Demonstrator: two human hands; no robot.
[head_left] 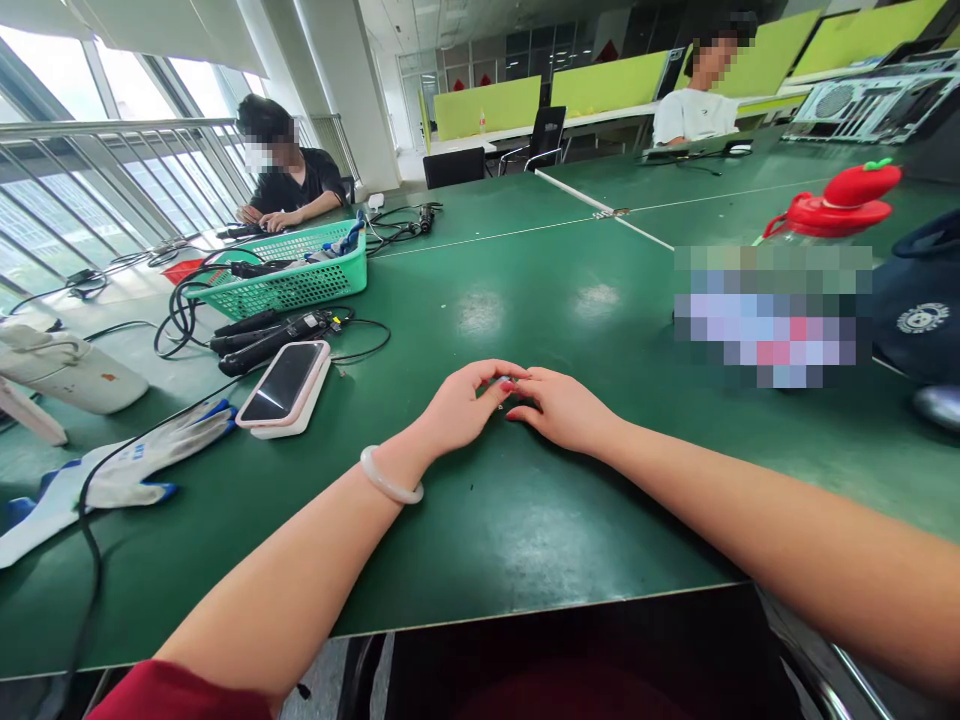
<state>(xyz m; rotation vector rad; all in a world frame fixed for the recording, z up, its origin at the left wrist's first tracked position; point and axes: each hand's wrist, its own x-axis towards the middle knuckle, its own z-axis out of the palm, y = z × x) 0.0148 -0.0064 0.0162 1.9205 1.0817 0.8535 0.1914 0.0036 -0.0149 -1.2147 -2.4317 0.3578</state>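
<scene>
My left hand [466, 405], with a pale bangle [390, 478] on the wrist, meets my right hand [564, 408] just above the green table [420, 560]. The fingertips of both hands touch, closed round a tiny spot between them. A small pale speck shows there, too little to name. Red nails are visible on both thumbs. Nearest to the left hand lies a phone [285, 385] in a pink case, resting on a white object. The curled right fingers hide part of what is at the fingertips.
To the left are a blue-and-white work glove [142, 465], black cabled devices [274, 335] and a green basket [292, 280] of tools. A red-lidded bottle [832, 215] and dark bag [919, 300] stand right. Two people sit across the tables. The table's front edge is close.
</scene>
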